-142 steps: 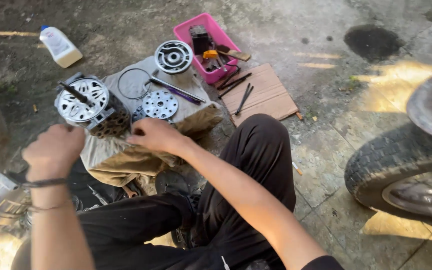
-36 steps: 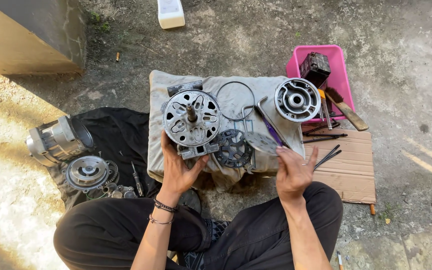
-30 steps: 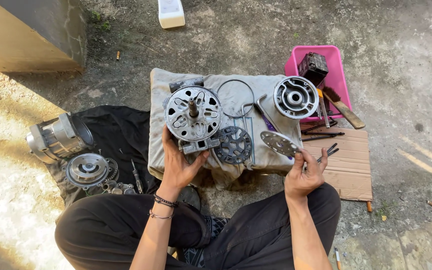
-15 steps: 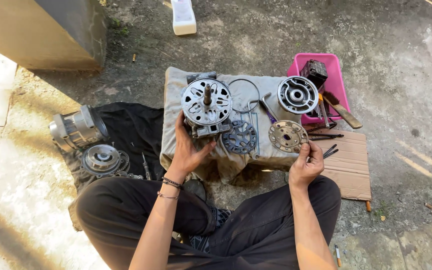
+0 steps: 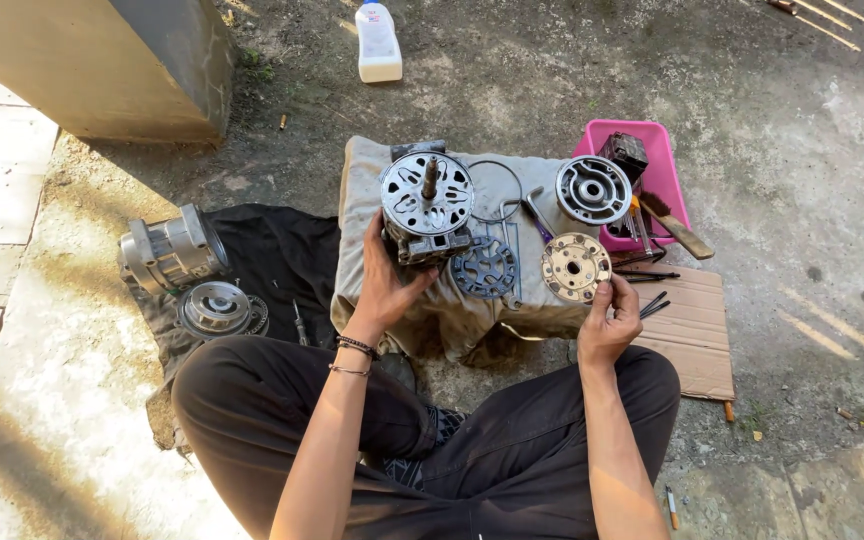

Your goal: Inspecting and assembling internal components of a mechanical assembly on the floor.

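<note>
My right hand [image 5: 607, 325] has lifted the disc [image 5: 575, 267] off the cloth [image 5: 432, 310], fingers pinching it, while my left hand [image 5: 387, 290] stays clamped on the compressor [image 5: 427, 205].

Upright motor [image 5: 427, 208], tilted perforated disc [image 5: 575, 267]

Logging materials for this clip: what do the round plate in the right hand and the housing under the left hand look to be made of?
The round plate looks like tarnished metal: dull tan-grey, stained, with drilled holes. The housing looks like cast metal, probably aluminium: pale grey, matte, with bright edges in the sun.
</note>
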